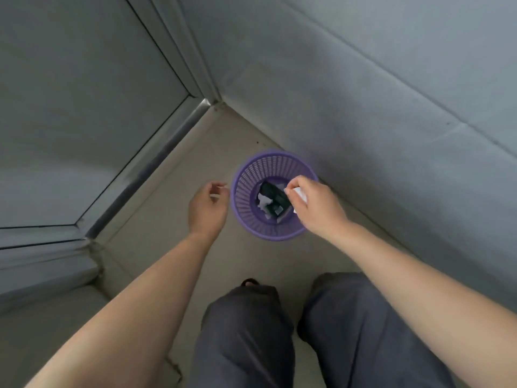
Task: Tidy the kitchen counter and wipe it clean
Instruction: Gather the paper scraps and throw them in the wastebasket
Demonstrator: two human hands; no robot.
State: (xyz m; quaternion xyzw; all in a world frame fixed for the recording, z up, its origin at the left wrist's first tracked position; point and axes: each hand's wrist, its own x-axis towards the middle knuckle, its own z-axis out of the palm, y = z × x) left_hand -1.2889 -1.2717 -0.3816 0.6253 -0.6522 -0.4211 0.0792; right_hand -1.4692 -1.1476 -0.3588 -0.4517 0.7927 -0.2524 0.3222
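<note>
Bin [242, 191] x1, 1 scrap [301, 193] in R hand [319, 207]

Held both bare arms out forward and down, elbows nearly straight. Held the left hand [208, 208] with its back up, fingers loosely curled, thumb a little apart from them. Held the right hand [316, 204] well apart from the left, back up too, wrist bent down. Pinched a white scrap [301, 194] between right thumb and fingertips. Stood with both legs in dark grey trousers [246, 331] below the arms.
</note>
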